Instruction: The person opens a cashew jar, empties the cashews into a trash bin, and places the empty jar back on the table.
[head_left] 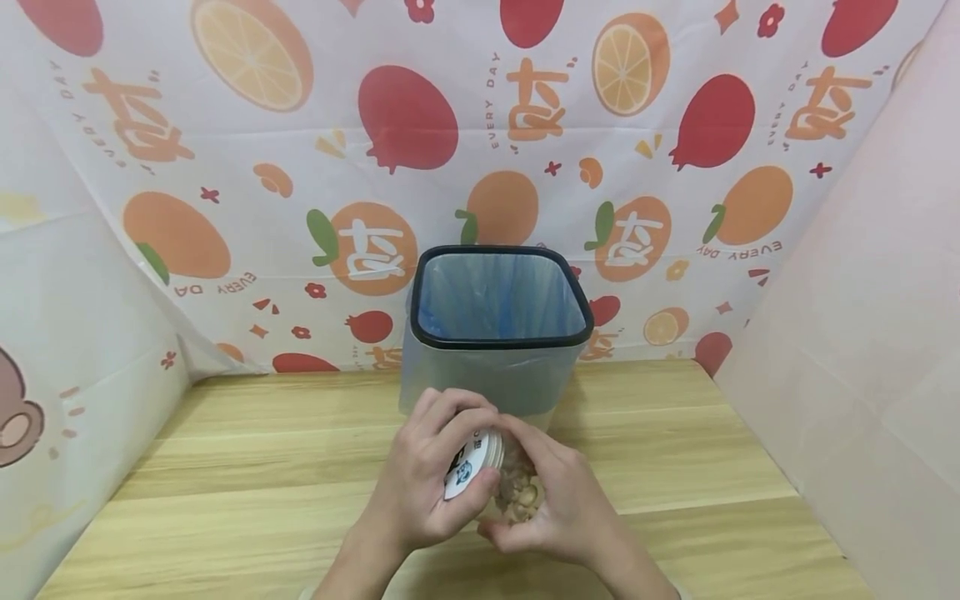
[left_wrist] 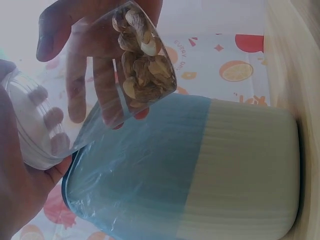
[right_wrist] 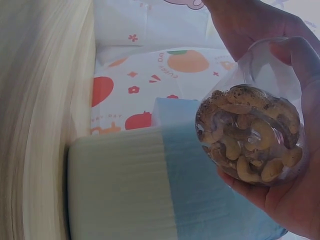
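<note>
Both hands hold a clear plastic jar (head_left: 519,493) tilted over the table, in front of the bin. Cashew nuts (right_wrist: 250,145), some with brown skins, lie gathered at its bottom end. My left hand (head_left: 420,475) grips the white printed lid (head_left: 467,468) at the jar's upper end, thumb on the near side. Around the jar's body curls my right hand (head_left: 573,504). In the left wrist view, the right hand's fingers (left_wrist: 105,82) show through the clear wall. Whether the lid is loose from the jar I cannot tell.
A bin (head_left: 487,371) with a black rim and a bluish liner bag stands just beyond the hands. It is on a wood-grain table (head_left: 285,467). A fruit-printed cloth (head_left: 285,167) hangs behind, with pale cloth walls at left and right.
</note>
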